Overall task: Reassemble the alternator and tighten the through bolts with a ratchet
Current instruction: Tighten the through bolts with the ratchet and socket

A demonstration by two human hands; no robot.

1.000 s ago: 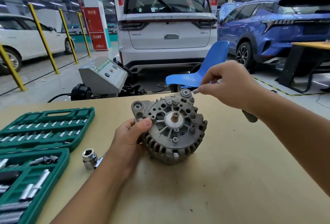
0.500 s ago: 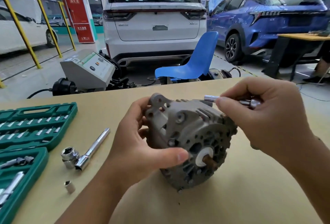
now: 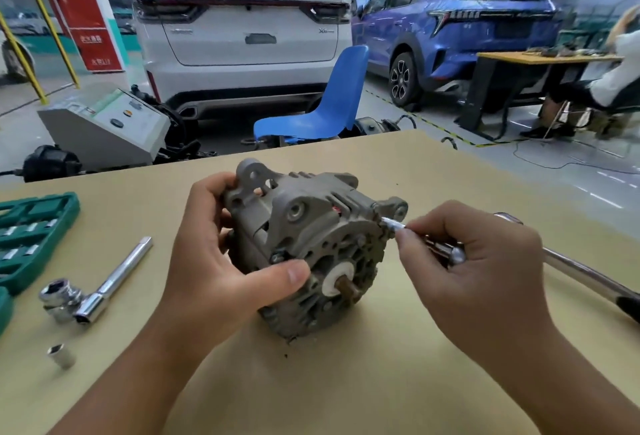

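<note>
The grey alternator (image 3: 311, 226) stands tilted on the tan table (image 3: 346, 382), its shaft end facing me. My left hand (image 3: 221, 268) grips its left side, thumb across the front face. My right hand (image 3: 478, 272) holds the chrome ratchet (image 3: 446, 251) by its head, fingers pinching a slim socket (image 3: 393, 225). The socket's tip sits against a bolt at the alternator's upper right edge. The ratchet's handle (image 3: 581, 275) runs off to the right behind my wrist.
A chrome extension bar with a large socket (image 3: 93, 292) lies at the left. A small loose socket (image 3: 61, 355) lies nearer me. A green socket case (image 3: 31, 237) sits at the left edge. Cars, a blue chair (image 3: 322, 105) and a seated person are beyond the table.
My left hand has tipped the alternator from lying flat to tilted with its shaft toward me. My right hand has brought the socket down onto a bolt at its right edge.
</note>
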